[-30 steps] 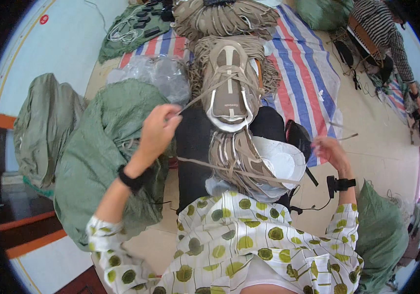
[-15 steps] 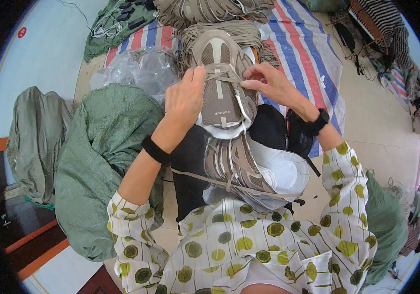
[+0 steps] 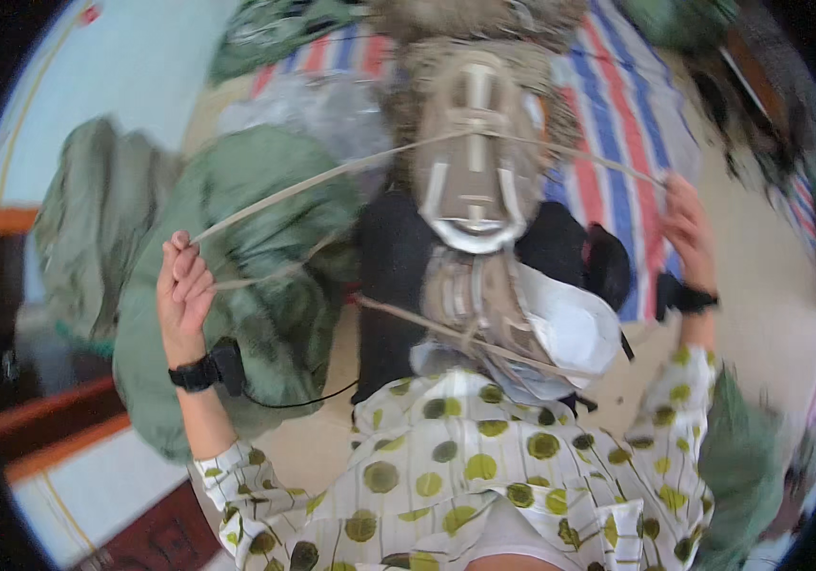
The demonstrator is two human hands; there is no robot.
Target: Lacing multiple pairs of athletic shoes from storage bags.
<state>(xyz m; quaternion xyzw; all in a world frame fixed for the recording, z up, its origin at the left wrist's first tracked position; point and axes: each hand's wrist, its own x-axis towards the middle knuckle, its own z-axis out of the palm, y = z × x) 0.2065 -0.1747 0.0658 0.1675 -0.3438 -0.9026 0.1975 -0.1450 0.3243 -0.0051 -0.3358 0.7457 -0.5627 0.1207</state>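
Hands have swung apart since half a second ago — left hand (image 3: 182, 297) and right hand (image 3: 686, 221) each pinch a lace (image 3: 332, 176) end taut; beige shoe (image 3: 475, 143) upright on lap — lacing drawn tight.

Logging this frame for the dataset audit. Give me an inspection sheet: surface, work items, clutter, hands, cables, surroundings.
Surface: striped mat over a tan floor.
Job's things: beige shoe, upright on the lap, lace drawn out to both sides; more shoes piled below it.
Clutter: green sacks, clear plastic bag.
Hands: left hand shut on the lace end, raised to the left; right hand shut on the other end, out to the right.
Cables: thin black wire from the left wrist band.
Surroundings: pale blue wall; picture blurred, far right unclear.
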